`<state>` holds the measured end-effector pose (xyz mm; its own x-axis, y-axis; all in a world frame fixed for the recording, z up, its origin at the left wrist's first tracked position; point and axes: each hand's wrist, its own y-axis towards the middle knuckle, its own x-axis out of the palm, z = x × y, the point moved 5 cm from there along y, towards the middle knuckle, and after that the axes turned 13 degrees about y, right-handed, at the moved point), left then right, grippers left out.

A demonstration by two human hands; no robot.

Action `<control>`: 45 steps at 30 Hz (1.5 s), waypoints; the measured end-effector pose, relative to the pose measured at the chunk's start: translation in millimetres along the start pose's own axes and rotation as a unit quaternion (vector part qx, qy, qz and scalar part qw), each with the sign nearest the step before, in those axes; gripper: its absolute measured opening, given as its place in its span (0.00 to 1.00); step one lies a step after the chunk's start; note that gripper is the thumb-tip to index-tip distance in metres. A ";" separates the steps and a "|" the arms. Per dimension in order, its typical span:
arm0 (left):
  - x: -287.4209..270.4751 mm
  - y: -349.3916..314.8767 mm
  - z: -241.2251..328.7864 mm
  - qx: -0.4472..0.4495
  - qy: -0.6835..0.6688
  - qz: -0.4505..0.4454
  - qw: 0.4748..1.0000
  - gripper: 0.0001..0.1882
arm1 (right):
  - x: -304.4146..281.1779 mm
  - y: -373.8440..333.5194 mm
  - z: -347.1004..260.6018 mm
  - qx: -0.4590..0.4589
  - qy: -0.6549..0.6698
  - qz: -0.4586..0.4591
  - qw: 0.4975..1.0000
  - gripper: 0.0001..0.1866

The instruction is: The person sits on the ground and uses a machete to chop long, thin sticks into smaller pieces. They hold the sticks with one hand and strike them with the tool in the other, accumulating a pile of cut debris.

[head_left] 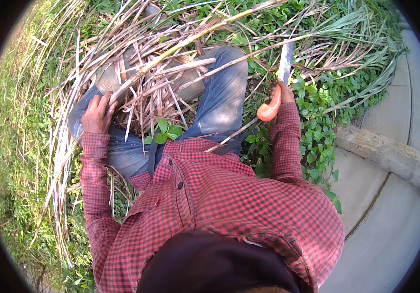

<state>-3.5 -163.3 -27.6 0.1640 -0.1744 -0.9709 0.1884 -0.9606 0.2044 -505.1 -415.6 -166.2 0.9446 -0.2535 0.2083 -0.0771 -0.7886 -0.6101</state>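
Note:
My left hand is closed around the lower end of a long yellow-green cane stalk, which slants up and to the right across my lap. In my right hand is a machete, its orange handle curving below the fist and its pale blade pointing away from me. The blade stands apart from the stalk in my left hand. A thinner stalk passes just by the blade. Dry cut pieces of stalk lie heaped between my bent legs.
Long dry stems lie along my left side over grass. Leafy green plants grow at my right, beside grey concrete slabs with a raised kerb-like bar. Long green leaf blades spread at the far right.

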 end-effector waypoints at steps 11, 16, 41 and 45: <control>7.9 -5.9 -14.2 -0.069 -0.034 0.060 0.995 0.11 | -18.8 -2.9 41.1 0.018 -0.087 0.050 0.995 0.17; 22.3 6.2 -26.8 -0.103 -0.265 -0.045 0.958 0.15 | -10.9 4.5 48.8 0.043 -0.044 0.043 0.997 0.18; 77.0 15.1 -31.8 -0.159 -0.564 -0.403 0.704 0.16 | -12.7 5.1 54.7 0.035 -0.070 0.025 0.997 0.21; 84.1 19.8 -38.3 -0.185 -0.549 -0.370 0.727 0.14 | -11.9 4.3 55.0 0.039 -0.047 0.045 0.997 0.18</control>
<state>51.1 -188.6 -100.4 -0.9471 0.0976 -0.3056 0.1126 -0.7909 -0.6015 -499.1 -385.2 -213.4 0.9609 -0.2648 0.0807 -0.1406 -0.7181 -0.6816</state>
